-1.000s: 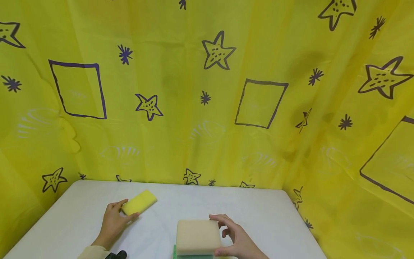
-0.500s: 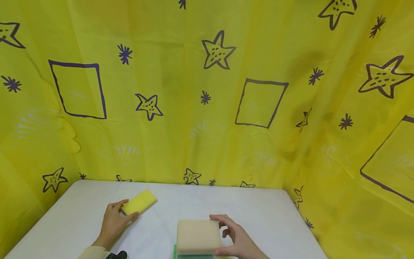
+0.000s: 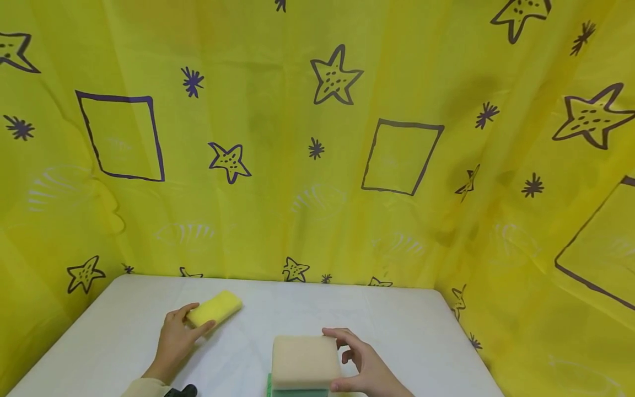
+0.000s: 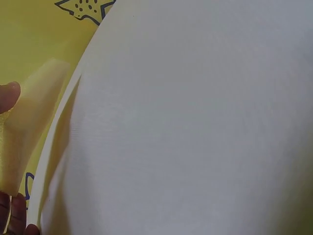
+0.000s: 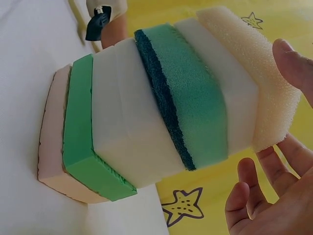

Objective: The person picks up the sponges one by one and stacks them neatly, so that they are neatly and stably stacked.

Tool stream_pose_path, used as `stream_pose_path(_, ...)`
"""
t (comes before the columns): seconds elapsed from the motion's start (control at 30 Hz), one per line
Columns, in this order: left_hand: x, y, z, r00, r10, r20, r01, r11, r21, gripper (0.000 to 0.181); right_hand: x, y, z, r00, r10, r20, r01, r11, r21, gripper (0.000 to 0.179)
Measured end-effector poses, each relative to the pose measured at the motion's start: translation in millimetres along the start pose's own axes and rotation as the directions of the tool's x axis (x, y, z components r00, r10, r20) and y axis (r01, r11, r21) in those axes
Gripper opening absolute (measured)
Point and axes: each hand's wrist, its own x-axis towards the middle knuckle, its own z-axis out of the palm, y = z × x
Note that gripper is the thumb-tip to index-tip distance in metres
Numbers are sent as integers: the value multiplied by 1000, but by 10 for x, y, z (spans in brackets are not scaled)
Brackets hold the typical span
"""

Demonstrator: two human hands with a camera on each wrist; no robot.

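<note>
On the left of the table, my left hand pinches a yellow sponge between thumb and fingers. The left wrist view shows that sponge with the thumb on one edge and fingertips at the opposite one. My right hand is at a stack of sponges, gripping the beige top sponge by its edges with thumb and forefinger. Under it, in the right wrist view, come a white block, a teal sponge with a dark scouring layer, white blocks, a green block and a pink one lowest.
The white-covered table carries the stack near its front edge. A yellow curtain with starfish drawings hangs behind and along both sides. A black strap sits at the left sleeve.
The yellow sponge has tilted up a little in my left hand, whose thumb has moved up slightly with it. My right hand and the stack stay as they were.
</note>
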Motion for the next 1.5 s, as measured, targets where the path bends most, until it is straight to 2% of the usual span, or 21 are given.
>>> stream_pose_path(0.37,-59,124,-34,1000,24,-1,-24,999,-28,85,3,1,-3,999,48,-3,-48,999,-4,71)
stream_pose_path(0.57,-106,198,-51,997,77,-18,-77,997,-9,79,1,5,5,999,55,-1,-55,999,4,71)
stream_pose_path(0.83,-156,373,-67,992,124,-25,-125,991,-56,76,6,18,9,999,42,-5,-42,999,1,72)
stream_pose_path(1.07,-182,500,-66,986,159,-39,-162,985,-61,73,10,-6,13,997,71,-4,-71,997,17,70)
stream_pose_path(1.5,-313,684,-63,956,284,-78,-289,955,-65,69,17,6,10,999,43,-11,-43,999,3,71)
